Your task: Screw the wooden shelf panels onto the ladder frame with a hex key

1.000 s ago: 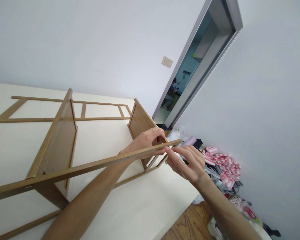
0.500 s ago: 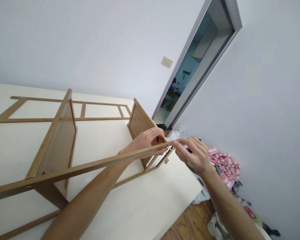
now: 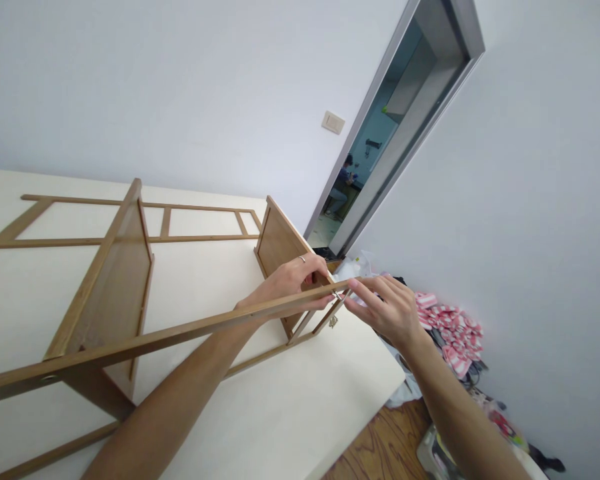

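Observation:
A wooden shelf frame lies on its side on the white table (image 3: 290, 407). Its long rail (image 3: 195, 330) runs from lower left toward my hands. My left hand (image 3: 295, 277), with a ring on one finger, is closed around the corner where the rail meets the end panel (image 3: 283, 237). The rail partly covers its fingers. My right hand (image 3: 385, 307) has its fingers bent over the rail's far end, thumb underneath. Close to those fingertips, a small metal screw (image 3: 338, 295) sticks out of the rail. Another panel (image 3: 113, 287) stands across the frame at left.
A small heap of metal fasteners (image 3: 333, 322) lies on the table beyond the rail. A flat wooden ladder-shaped frame (image 3: 165, 223) rests along the wall. Pink-striped cloth (image 3: 450, 330) and bags are piled at right. Through the doorway (image 3: 380, 140) a person sits in another room.
My right hand has shifted slightly right, from the screw's place to the rail's end, leaving the metal screw and the fasteners beyond in view. My left hand stays put on the corner.

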The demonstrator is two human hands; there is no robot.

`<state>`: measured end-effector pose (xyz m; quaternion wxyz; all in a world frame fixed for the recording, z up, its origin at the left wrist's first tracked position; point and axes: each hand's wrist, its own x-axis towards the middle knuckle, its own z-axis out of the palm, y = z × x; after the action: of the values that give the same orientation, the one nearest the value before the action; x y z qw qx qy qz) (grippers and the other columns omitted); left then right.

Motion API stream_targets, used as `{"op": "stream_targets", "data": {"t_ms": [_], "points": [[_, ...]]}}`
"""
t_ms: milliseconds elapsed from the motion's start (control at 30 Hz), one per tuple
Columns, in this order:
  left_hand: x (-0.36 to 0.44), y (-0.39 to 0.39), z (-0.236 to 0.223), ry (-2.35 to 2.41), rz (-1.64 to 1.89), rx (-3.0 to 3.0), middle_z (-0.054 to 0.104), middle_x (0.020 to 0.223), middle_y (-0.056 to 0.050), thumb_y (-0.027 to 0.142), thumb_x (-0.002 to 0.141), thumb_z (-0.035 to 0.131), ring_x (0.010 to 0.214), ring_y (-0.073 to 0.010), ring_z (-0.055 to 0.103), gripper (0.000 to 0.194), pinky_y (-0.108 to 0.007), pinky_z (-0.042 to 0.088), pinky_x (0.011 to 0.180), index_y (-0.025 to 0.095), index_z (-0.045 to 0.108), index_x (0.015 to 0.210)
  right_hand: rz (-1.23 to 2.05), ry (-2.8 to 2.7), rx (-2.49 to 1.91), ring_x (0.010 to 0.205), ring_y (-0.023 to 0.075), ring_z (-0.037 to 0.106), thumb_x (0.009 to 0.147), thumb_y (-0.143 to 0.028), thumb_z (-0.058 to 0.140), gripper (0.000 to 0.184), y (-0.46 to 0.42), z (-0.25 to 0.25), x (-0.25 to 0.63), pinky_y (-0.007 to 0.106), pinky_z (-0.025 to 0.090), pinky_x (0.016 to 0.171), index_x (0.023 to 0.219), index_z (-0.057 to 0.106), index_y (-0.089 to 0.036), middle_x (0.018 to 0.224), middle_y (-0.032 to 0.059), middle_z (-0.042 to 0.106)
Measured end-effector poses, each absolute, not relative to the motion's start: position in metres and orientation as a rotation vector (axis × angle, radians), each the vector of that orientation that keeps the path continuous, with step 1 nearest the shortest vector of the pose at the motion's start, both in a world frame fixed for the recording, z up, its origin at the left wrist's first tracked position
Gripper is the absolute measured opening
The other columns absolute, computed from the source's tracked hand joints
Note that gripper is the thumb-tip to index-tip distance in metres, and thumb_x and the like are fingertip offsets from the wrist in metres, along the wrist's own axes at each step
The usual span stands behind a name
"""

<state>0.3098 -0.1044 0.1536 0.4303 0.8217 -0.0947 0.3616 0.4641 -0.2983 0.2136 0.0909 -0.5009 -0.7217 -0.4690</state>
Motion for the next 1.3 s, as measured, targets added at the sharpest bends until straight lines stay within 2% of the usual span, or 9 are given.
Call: {"op": "stream_targets", "data": {"t_ms": [133,367,667,867,1133,1300], "points": [[0.310,-0.104,0.154,-0.233,0.888,2.042,0.068,0.114,-0.004,0.034,0.089,0.077,0.081,-0.0140,0.063,0.023,-0.028,0.053,0.076,0.023,0.060,0.101,-1.385,-2.139,-1.490,0.065,0.0125,0.058,0.099,-0.035,0.075,0.056,-0.300,0.211,0.466,0.026,0.043,0.068,0.148,0.050,-0.022,0.081,-0.0008,0.072],[0.310,-0.105,0.153,-0.257,0.924,2.038,0.067,0.114,-0.004,0.033,0.089,0.077,0.082,-0.0142,0.062,0.023,-0.029,0.052,0.077,0.023,0.059,0.099,-1.386,-2.142,-1.456,0.058,0.0120,0.047,0.100,-0.033,0.074,0.064,-0.302,0.210,0.468,0.026,0.037,0.062,0.156,0.046,-0.020,0.066,-0.0065,0.057],[0.312,-0.104,0.151,-0.255,0.941,2.037,0.067,0.114,-0.004,0.031,0.088,0.078,0.080,-0.0138,0.063,0.022,-0.029,0.054,0.076,0.023,0.060,0.098,-1.355,-2.191,-1.472,0.058,0.0121,0.046,0.099,-0.032,0.075,0.075,-0.306,0.217,0.467,0.026,0.037,0.061,0.163,0.038,-0.020,0.067,-0.0067,0.057],[0.314,-0.103,0.149,-0.288,0.965,2.038,0.068,0.116,-0.005,0.030,0.088,0.078,0.083,-0.0150,0.066,0.022,-0.031,0.057,0.079,0.024,0.060,0.100,-1.404,-2.173,-1.460,0.054,0.0110,0.041,0.097,-0.032,0.077,0.076,-0.308,0.218,0.467,0.027,0.034,0.056,0.162,0.041,-0.016,0.061,-0.0095,0.047],[0.314,-0.105,0.148,-0.275,0.969,2.017,0.069,0.116,-0.005,0.029,0.087,0.079,0.084,-0.0150,0.066,0.024,-0.031,0.057,0.080,0.024,0.059,0.099,-1.417,-2.088,-1.485,0.051,0.0100,0.050,0.096,-0.030,0.080,0.082,-0.311,0.212,0.470,0.026,0.039,0.057,0.164,0.038,-0.015,0.060,-0.0082,0.058],[0.314,-0.105,0.148,-0.272,0.975,2.012,0.069,0.118,-0.005,0.028,0.086,0.080,0.089,-0.0163,0.067,0.025,-0.032,0.058,0.083,0.024,0.059,0.099,-1.396,-2.072,-1.485,0.049,0.0095,0.051,0.096,-0.029,0.079,0.081,-0.313,0.210,0.470,0.025,0.039,0.055,0.165,0.038,-0.015,0.059,-0.0085,0.059]]}}
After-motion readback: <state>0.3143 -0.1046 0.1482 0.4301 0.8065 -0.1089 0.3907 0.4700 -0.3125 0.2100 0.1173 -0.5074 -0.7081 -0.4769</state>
